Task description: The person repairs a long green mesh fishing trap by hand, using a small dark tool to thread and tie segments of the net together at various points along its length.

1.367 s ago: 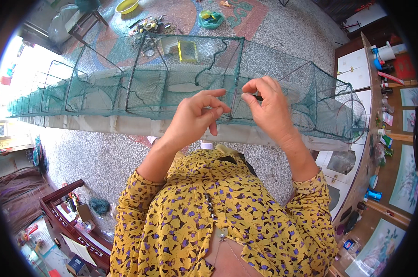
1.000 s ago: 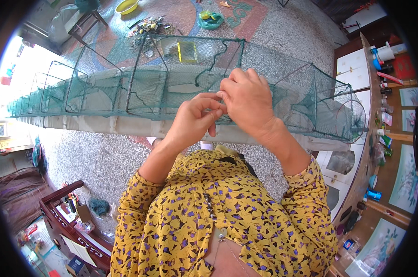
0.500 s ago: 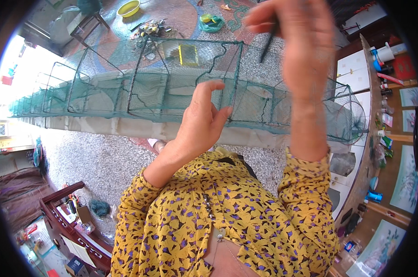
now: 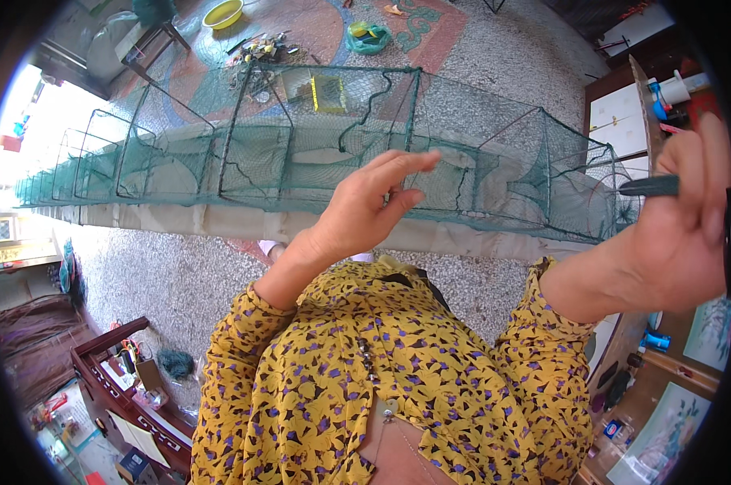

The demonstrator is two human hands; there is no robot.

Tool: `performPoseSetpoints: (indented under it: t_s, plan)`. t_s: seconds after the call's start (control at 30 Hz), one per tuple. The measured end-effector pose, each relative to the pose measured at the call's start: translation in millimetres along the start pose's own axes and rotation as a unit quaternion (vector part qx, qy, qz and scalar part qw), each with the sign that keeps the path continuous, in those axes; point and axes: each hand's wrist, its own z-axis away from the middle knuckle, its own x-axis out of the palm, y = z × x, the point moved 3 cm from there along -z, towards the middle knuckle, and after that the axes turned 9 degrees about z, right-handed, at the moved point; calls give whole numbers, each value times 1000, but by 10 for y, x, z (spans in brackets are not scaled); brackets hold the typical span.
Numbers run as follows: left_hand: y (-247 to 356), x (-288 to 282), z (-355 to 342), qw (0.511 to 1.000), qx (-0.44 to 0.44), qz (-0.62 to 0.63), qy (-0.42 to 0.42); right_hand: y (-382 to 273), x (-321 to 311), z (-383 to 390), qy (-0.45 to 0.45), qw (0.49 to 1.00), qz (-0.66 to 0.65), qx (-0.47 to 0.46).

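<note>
A long green mesh net trap (image 4: 431,194) on dark square frames stretches across in front of me, over a pale cloth-like strip. In front of its near side is my left hand (image 4: 361,206), thumb and forefinger apart and the other fingers loosely bent. No thread shows clearly between them. Far out to the right, my right hand (image 4: 676,250) is raised past the trap's right end. Its fingers are closed around a dark green, pointed netting needle (image 4: 650,186), whose tip points left. The needle's other end is hidden by the fingers.
Beyond the trap are a yellow basin (image 4: 224,14), a heap of small items (image 4: 260,50) and a teal bag (image 4: 368,39). A cabinet (image 4: 620,121) and cluttered shelf stand at right. At lower left is a dark wooden piece of furniture (image 4: 111,352).
My right hand has swung from above the trap out to the right and lower, with the netting needle in it. The left hand has shifted slightly right, its forefinger straighter.
</note>
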Motion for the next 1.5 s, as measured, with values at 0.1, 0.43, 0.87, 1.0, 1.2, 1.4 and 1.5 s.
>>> performPoseSetpoints:
  t_s: [0.1,0.43,0.87,1.0,1.2,1.4,1.5]
  plan:
    - [-10,-110,18,1000,-2,-5,-2,246,89,179,50,974,219,41]
    - [183,-246,304,991,-111,-68,-29,1318,209,1018,-123,769,602,178]
    - [-223,-218,343,972,-198,125,13,1755,464,1190,-13,838,509,197]
    - [-223,-205,361,971,-199,129,31,1847,653,1133,-29,849,500,165]
    - [-232,-209,393,965,-219,138,47,1836,831,970,-198,692,686,104]
    - [-243,-252,436,960,-254,109,35,1908,1128,714,-72,879,470,31]
    - [1,-159,363,978,-193,49,53,1591,1114,451,-23,950,302,78]
